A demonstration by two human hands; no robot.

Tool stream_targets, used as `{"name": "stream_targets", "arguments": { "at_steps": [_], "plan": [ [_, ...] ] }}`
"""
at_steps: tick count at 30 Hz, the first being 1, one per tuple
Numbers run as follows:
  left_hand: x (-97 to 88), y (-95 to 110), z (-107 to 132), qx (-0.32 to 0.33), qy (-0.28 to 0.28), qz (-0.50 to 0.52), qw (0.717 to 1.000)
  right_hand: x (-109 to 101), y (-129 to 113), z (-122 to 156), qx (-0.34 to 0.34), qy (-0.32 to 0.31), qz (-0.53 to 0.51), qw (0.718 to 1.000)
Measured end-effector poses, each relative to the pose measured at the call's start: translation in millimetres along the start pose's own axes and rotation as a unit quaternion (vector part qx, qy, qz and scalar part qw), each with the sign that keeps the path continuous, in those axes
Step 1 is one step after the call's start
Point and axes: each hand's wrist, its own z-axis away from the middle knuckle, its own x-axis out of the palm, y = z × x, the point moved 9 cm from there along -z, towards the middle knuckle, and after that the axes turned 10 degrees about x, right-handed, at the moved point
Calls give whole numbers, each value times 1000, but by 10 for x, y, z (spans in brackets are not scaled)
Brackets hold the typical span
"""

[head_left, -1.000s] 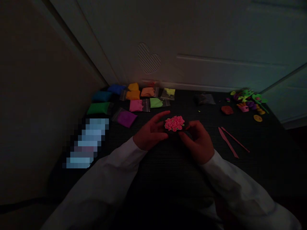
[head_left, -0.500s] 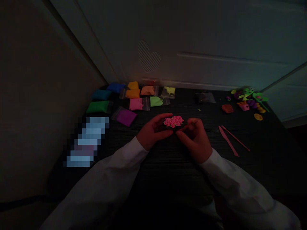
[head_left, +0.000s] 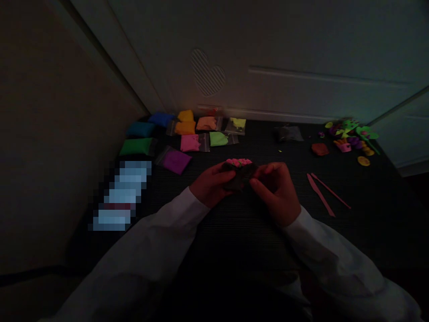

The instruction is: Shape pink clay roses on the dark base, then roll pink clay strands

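A small clay bouquet (head_left: 239,163) of pink roses with bits of green sits in a dark wrapping (head_left: 236,180), in the middle of the view above the tabletop. My left hand (head_left: 211,182) is closed around the wrapping's left side, thumb across its front. At the right edge of the dark wrapping, the thumb and fingers of my right hand (head_left: 279,192) are pinched together on it. Dim light hides the finer detail of the wrapping.
Bags of coloured clay, such as a purple one (head_left: 176,161) and a green one (head_left: 136,146), lie at the back left. A blurred-out bright screen (head_left: 124,197) is left. Pink modelling tools (head_left: 321,194), a brown lump (head_left: 320,149) and clay pieces (head_left: 351,134) lie right.
The bouquet has tipped so its flowers face up and away, and the dark wrapping's side now shows. My left thumb lies across the wrapping; my right hand stays at its right edge.
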Motion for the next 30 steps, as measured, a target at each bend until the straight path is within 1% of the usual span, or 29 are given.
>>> {"name": "stream_targets", "arguments": {
  "at_steps": [3,7,12,15,22,27,30],
  "plan": [
    [-13,4,-2,-1,-7,8,1000,-54,-34,4,-8,19,6,1000],
    [18,12,-10,11,-14,2,1000,-82,-128,38,-34,25,24,999],
    [38,39,1,30,14,-17,999,-95,-298,111,-98,32,70,992],
    [16,40,13,35,24,-35,998,-63,-349,139,-121,16,89,988],
    [39,114,34,80,-8,-39,996,34,-412,205,-144,-35,104,983],
    [99,130,62,76,-35,-58,995,33,-465,233,-177,-29,104,978],
    [123,148,64,83,-51,-63,993,33,-489,235,-192,-20,122,974]
  ]
}}
